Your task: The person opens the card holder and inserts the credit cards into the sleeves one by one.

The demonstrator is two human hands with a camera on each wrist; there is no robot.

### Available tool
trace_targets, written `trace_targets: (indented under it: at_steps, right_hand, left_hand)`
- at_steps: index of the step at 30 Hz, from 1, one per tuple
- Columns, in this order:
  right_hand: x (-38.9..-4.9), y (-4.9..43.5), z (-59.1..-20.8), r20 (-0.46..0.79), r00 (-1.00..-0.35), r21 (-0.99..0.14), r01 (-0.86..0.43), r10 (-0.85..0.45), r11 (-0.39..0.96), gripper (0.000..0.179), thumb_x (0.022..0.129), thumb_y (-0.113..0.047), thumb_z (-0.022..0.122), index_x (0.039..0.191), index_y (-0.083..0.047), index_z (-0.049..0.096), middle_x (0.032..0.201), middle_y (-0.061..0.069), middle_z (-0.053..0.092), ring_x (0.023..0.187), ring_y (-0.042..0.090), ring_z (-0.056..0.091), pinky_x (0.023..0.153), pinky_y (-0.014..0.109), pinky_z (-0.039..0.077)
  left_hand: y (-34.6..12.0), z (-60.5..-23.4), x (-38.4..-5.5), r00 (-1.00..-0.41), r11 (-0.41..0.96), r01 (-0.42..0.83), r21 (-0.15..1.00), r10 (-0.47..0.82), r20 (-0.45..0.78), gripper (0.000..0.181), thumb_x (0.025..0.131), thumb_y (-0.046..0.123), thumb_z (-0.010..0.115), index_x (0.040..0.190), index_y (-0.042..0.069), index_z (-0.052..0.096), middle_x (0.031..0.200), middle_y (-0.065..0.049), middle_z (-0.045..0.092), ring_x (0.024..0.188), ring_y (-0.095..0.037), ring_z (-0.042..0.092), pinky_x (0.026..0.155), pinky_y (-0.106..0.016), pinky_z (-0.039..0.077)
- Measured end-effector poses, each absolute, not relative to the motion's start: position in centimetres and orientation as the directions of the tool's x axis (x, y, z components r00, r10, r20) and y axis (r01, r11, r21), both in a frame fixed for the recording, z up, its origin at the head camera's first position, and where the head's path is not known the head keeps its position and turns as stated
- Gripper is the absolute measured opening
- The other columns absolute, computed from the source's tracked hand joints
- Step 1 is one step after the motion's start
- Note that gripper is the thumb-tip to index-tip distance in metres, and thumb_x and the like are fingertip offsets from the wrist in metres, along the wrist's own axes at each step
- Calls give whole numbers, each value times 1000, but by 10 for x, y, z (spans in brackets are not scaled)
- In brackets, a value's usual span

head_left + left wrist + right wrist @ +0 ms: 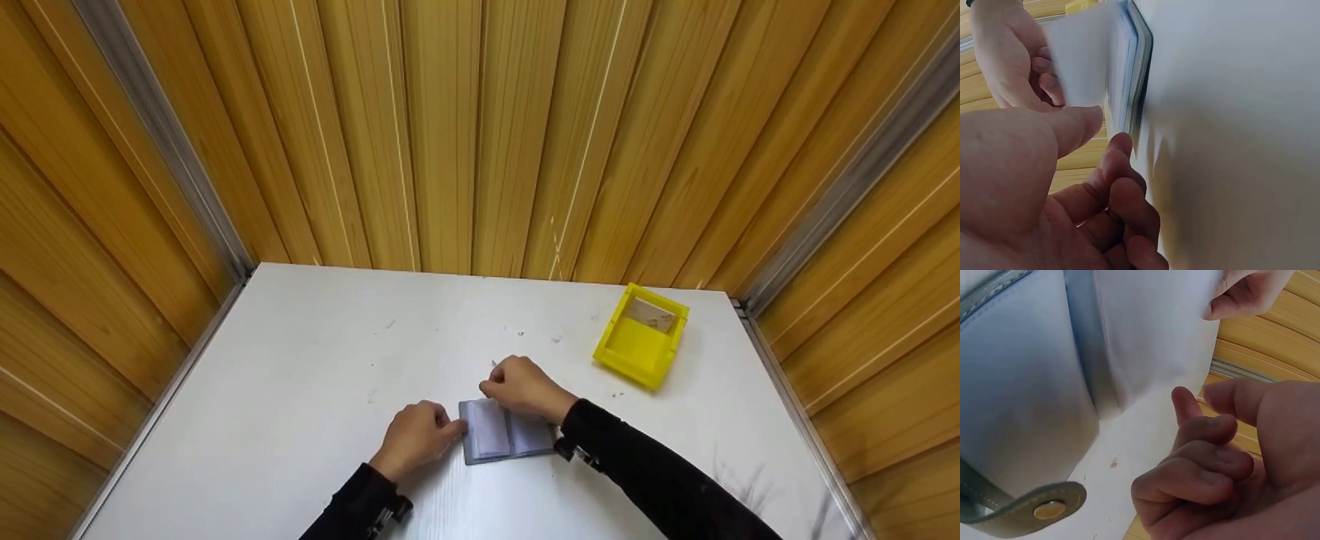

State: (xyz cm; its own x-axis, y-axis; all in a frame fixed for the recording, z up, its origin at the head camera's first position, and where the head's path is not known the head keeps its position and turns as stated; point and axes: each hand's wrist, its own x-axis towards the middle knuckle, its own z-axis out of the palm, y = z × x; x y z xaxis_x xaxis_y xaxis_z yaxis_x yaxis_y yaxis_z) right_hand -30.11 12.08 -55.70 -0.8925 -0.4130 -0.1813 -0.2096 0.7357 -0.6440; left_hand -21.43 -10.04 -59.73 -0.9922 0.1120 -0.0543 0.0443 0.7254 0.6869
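A small card holder (491, 431) with a grey-green cover lies open on the white table. Its whitish sleeves (1151, 337) show in the right wrist view, as does a strap with a gold snap (1050, 509). At its left edge is my left hand (418, 437), the thumb touching or nearly touching that edge; a gap shows between thumb and index finger in the left wrist view. One raised sleeve (1084, 56) is blurred there. My right hand (527, 386) is above the holder's far edge, fingers loosely curled, nothing seen between thumb and index finger.
A yellow tray (637, 352) stands at the back right of the white table (315, 352), with a pale flat piece (651, 315) at its far end. Wood-look panels (442, 135) enclose the back and sides.
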Motion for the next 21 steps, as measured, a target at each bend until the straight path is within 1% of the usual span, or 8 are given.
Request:
trace_targets:
  at_steps: [2, 5, 11, 13, 16, 18, 20, 21]
  right_hand:
    - [-301, 122, -557, -167, -886, -652, -229, -432, 722, 39, 99, -24, 67, 63, -9, 67, 56, -13, 46, 53, 8, 42, 50, 25, 30]
    - [-302, 125, -557, -135, -879, -647, -272, -458, 712, 35, 99, -21, 67, 71, -3, 76, 56, -13, 48, 53, 7, 43, 51, 25, 31]
    - [-301, 137, -552, -141, -865, -623, -301, -482, 722, 31, 98, -21, 67, 78, -2, 80, 57, -13, 51, 55, 8, 44, 53, 26, 34]
    - [-300, 141, -550, -142, -863, -617, -306, -484, 726, 32, 98, -22, 67, 76, -3, 79, 57, -12, 48, 54, 9, 43, 53, 27, 34]
    - [-299, 148, -547, -133, -866, -608, -313, -482, 730, 36, 99, -22, 66, 66, -8, 70, 55, -12, 42, 53, 9, 40, 52, 27, 33]
    - [-299, 153, -545, -132, -868, -606, -311, -479, 732, 40, 99, -22, 66, 61, -15, 62, 54, -12, 39, 52, 9, 40, 53, 27, 32]
    - [-300, 160, -542, -126, -871, -602, -314, -475, 734, 42, 100, -22, 65, 59, -22, 57, 54, -12, 39, 53, 9, 39, 53, 27, 32]
    - [-300, 164, -541, -128, -873, -602, -309, -471, 736, 42, 101, -22, 65, 59, -22, 56, 54, -12, 39, 53, 9, 40, 53, 27, 33]
  left_hand:
    - [-101, -598, -214, -992, 721, 47, 692, 116, -53, 40, 97, 37, 81, 68, 17, 64, 60, 9, 49, 60, -12, 49, 56, -28, 35]
    - [-101, -598, -213, -991, 717, 49, 696, 120, -54, 40, 98, 37, 81, 67, 17, 64, 60, 9, 50, 59, -12, 49, 56, -28, 35]
    - [-95, -598, -214, -991, 716, 65, 695, 131, -41, 40, 96, 36, 81, 65, 16, 64, 60, 8, 52, 58, -12, 48, 55, -28, 35]
    - [-92, -598, -214, -990, 720, 66, 691, 134, -45, 41, 95, 37, 80, 64, 17, 64, 60, 8, 52, 58, -12, 48, 55, -29, 35]
    - [-87, -598, -215, -990, 730, 64, 681, 133, -48, 43, 95, 40, 80, 62, 19, 62, 58, 9, 50, 56, -12, 47, 54, -29, 34]
    - [-84, -600, -215, -991, 739, 56, 671, 124, -54, 48, 94, 43, 80, 59, 21, 56, 56, 10, 46, 55, -12, 45, 53, -30, 32]
    - [-81, -602, -216, -993, 754, 48, 655, 110, -53, 54, 93, 46, 81, 57, 22, 50, 54, 10, 43, 53, -12, 43, 52, -30, 30]
    - [-79, -603, -217, -993, 763, 44, 645, 103, -54, 56, 93, 48, 82, 56, 23, 48, 53, 10, 42, 52, -12, 42, 51, -30, 29]
